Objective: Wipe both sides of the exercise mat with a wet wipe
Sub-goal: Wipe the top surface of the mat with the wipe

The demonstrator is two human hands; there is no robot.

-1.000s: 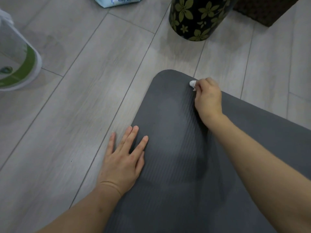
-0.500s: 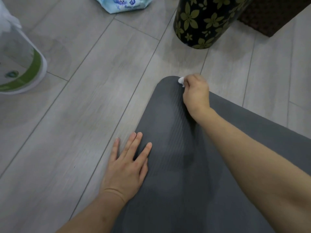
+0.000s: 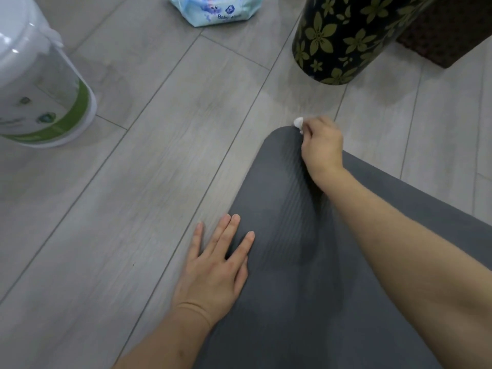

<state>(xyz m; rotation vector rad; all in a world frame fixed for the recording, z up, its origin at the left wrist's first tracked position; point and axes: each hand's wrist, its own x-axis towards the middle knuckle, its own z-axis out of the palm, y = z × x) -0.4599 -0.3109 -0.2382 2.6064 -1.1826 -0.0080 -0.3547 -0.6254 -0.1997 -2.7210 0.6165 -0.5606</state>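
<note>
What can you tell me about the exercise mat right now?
The exercise mat is dark grey, foam-like with fine ribbing, lying flat on the wood-look floor, its rounded corner pointing away. A darker damp-looking patch shows mid-surface. The left hand rests flat on its near edge, partly on the floor; the right hand holds a white wet wipe at the far corner.

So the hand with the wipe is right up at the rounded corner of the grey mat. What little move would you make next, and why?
Probably draw the right hand back toward the body, dragging the wet wipe down the mat. The wipe sits at the far corner's edge, with only floor beyond it, while the left hand lies flat across the mat's near edge, steadying it.
</note>
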